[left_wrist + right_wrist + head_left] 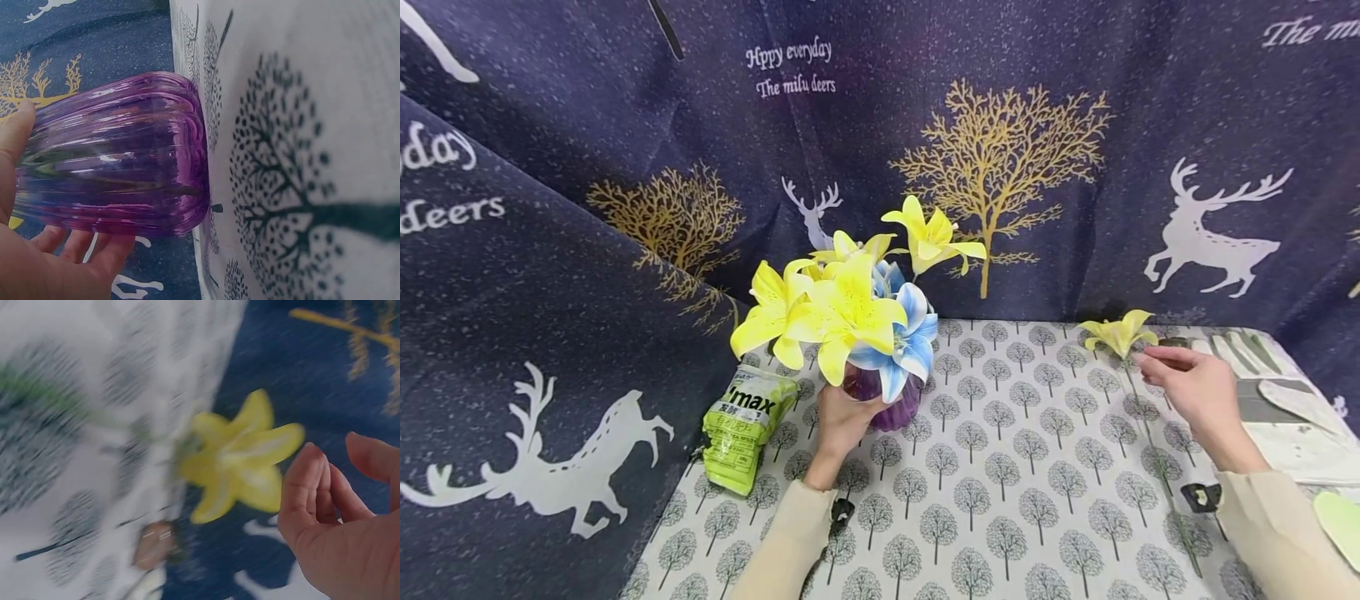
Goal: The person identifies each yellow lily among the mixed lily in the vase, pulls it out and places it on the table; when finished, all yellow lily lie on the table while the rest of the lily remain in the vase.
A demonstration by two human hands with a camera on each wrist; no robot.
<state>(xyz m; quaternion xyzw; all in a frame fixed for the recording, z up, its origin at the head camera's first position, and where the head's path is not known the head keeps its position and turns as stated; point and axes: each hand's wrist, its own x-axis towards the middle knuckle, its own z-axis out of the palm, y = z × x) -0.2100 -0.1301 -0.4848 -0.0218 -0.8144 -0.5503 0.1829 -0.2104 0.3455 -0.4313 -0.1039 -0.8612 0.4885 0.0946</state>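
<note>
My left hand (842,421) grips a ribbed purple vase (897,406) near its neck. In the left wrist view the clear vase (125,156) stands on the cloth with stems inside, the thumb on one side and fingers round the other. Yellow lilies (848,312) and blue-white lilies (904,337) fill it, hiding its mouth. At the right, my right hand (1198,396) is beside a single yellow lily (1120,335) with a long green stem (1157,467). In the right wrist view, loosely bent fingers (306,487) are by a petal of that lily (234,459), thumb apart; contact is unclear.
A green-and-white snack-like bag (748,429) stands left of the vase. At the right edge lie a white and grey folded item (1285,408) and a pale green object (1337,525). The tree-print cloth (970,492) covers the table; a dark blue curtain (865,150) hangs behind.
</note>
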